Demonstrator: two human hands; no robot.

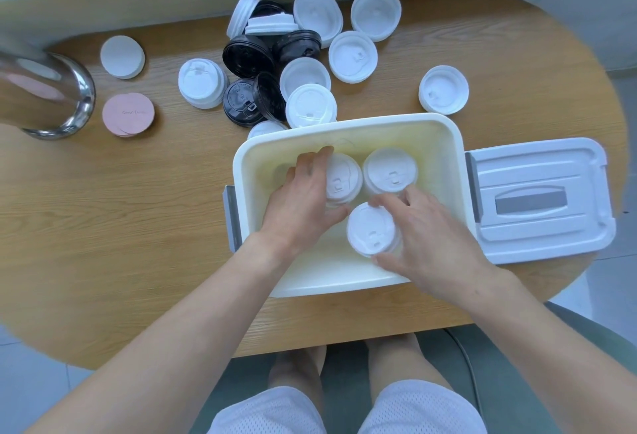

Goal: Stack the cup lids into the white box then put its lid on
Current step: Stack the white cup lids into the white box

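The white box (448,144) stands open on the wooden table in front of me. Inside it are three stacks of white cup lids. My left hand (303,202) grips the left stack (343,178) from its left side. My right hand (434,240) holds the near stack (370,230) between thumb and fingers. A third stack (389,170) stands untouched at the back right of the box. The box's white lid (541,199), with a grey handle, lies flat just right of the box. Behind the box lie several loose white lids (351,56) and black lids (248,54).
A glass and steel container (51,95) stands at the far left. Pink round coasters (128,114) and a white round disc (122,56) lie beside it. One white lid stack (443,88) sits apart at the back right. The table's near edge is just above my knees.
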